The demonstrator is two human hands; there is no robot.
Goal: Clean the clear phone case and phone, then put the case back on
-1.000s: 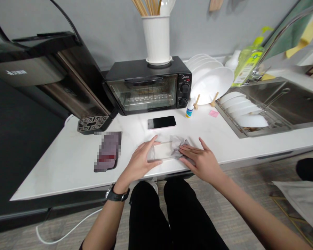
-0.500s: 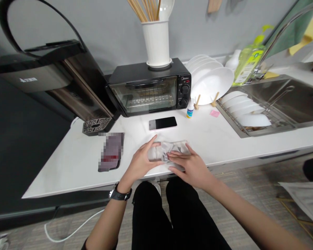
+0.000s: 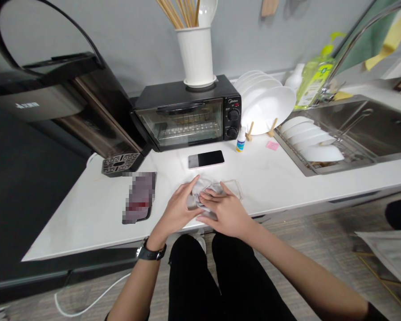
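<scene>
A clear phone case [image 3: 234,187] lies flat on the white countertop [image 3: 96,209] near its front edge. A crumpled grey cloth [image 3: 203,189] covers the case's left part. My left hand [image 3: 177,210] curls round the left end of the case, thumb on top. My right hand [image 3: 226,215] lies over the cloth with its fingers pressed together, pinning it onto the case. A black watch [image 3: 150,252] sits on my left wrist.
A phone [image 3: 206,159] lies screen-up behind the case, a dark blurred item [image 3: 138,197] to the left. Toaster oven [image 3: 187,113], utensil holder [image 3: 196,53], small bottle [image 3: 241,140], plates in a rack [image 3: 267,104], sink [image 3: 361,129] and a dark machine [image 3: 70,98] line the back.
My right hand has slid the cloth leftward along the case, uncovering the case's right end. My left hand stays at the left end.
</scene>
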